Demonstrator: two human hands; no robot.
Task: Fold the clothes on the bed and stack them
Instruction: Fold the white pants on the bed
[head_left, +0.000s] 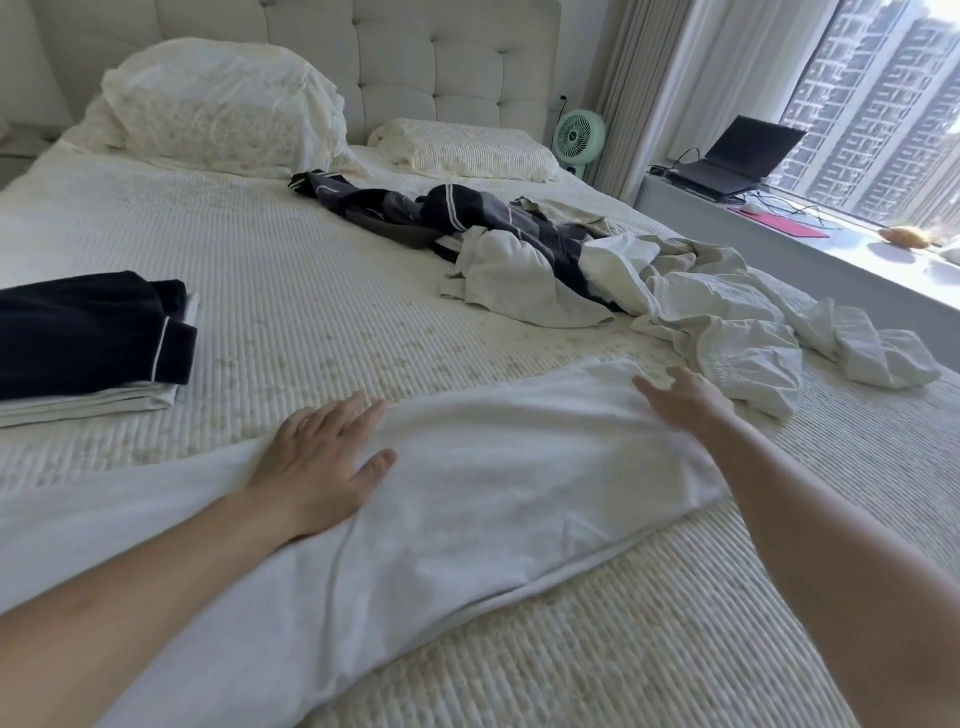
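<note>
Step in hand: we judge it to be smoothing the white garment (467, 493), which lies flat across the near part of the bed (291, 291), ahead of its next fold.

Left hand (317, 467): fingers spread, palm flat on the cloth.

Right hand (685, 400): fingers straight, resting at the far corner; gripping nothing.

Folded stack (88, 343): at our left, dark piece on top.

Unfolded pile (597, 275): beyond, toward the window side.

Next: pinch an edge and carry it over evenly.
</note>
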